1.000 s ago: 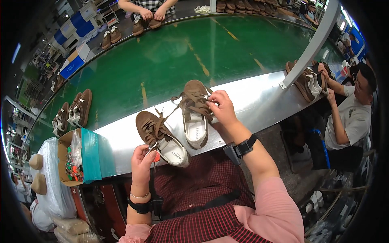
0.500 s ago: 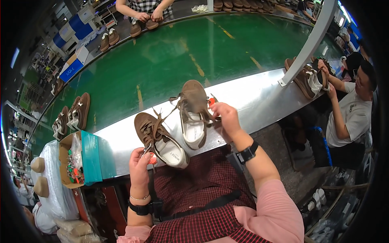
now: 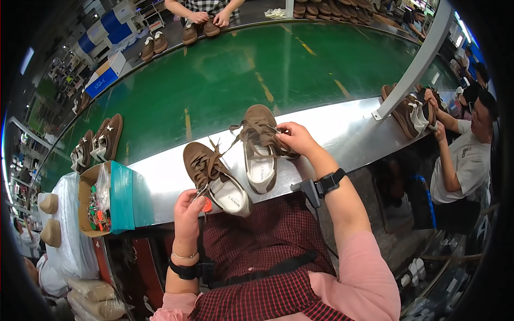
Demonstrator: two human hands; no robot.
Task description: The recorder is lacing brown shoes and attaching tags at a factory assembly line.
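Two brown suede shoes with white insides lie on the steel ledge (image 3: pixel 348 128) in front of me. My left hand (image 3: pixel 188 209) pinches a small red tag (image 3: pixel 206 204) and a lace end at the heel side of the left shoe (image 3: pixel 214 176). My right hand (image 3: pixel 295 139) grips the laces on the side of the right shoe (image 3: pixel 260 147), whose toe points away from me. Loose brown laces trail between the two shoes.
A green conveyor belt (image 3: pixel 241 75) runs behind the ledge, with more brown shoes (image 3: pixel 99 142) on it at left and far back. A teal-sided cardboard box (image 3: pixel 107 198) of small parts stands at my left. A person (image 3: pixel 466 155) at right handles shoes; another's hands (image 3: pixel 206 16) work across the belt.
My right hand has shifted on the right shoe's laces and turned the shoe slightly. My left hand stays at the left shoe's heel.
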